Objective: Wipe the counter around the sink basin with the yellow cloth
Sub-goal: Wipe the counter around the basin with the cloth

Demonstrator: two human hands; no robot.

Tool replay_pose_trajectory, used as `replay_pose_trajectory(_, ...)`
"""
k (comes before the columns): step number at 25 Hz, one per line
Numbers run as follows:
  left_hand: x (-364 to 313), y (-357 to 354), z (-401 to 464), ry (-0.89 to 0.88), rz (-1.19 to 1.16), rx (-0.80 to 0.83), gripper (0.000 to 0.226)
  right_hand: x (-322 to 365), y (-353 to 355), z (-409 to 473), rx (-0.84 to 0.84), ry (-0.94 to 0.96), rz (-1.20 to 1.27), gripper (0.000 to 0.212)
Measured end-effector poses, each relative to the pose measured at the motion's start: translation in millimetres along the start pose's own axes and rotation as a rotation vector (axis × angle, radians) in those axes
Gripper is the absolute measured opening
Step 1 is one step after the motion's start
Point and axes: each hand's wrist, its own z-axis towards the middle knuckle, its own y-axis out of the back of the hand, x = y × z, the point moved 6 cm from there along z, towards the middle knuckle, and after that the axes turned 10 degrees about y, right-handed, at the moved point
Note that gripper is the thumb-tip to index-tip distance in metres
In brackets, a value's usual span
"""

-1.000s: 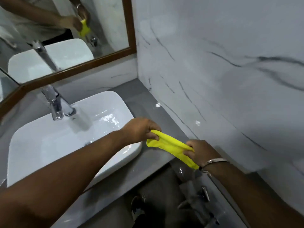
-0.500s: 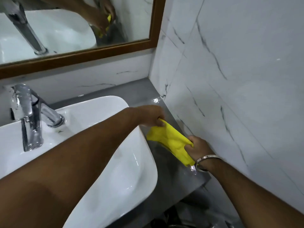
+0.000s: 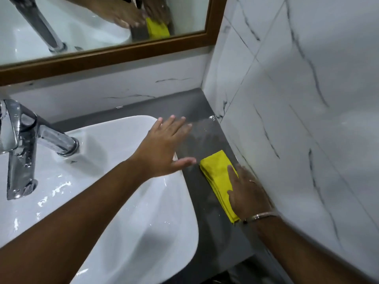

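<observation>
The yellow cloth [image 3: 217,173] lies folded in a long strip on the grey counter [image 3: 205,203], in the narrow gap between the white sink basin [image 3: 143,222] and the marble side wall. My right hand [image 3: 247,192] rests flat on the cloth's near half, palm down, pressing it onto the counter. My left hand [image 3: 166,147] hovers with fingers spread over the basin's right rim, a little left of the cloth, holding nothing.
A chrome tap [image 3: 22,144] stands at the basin's back left. A wood-framed mirror [image 3: 114,54] hangs above the back wall. The marble side wall [image 3: 297,140] runs right along the counter strip. The counter's front edge [image 3: 244,260] drops off near me.
Both hands were holding the bunched cloth in the air. Now the cloth lies folded on the counter under my right hand, and my left hand has let go and opened.
</observation>
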Motion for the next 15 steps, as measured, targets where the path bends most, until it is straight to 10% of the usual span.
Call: replay_pose_trajectory(15,16,-38,-7,0.111,-0.198,-0.062,0.105,5,-10,181,-0.073,-0.039,0.118,0.072)
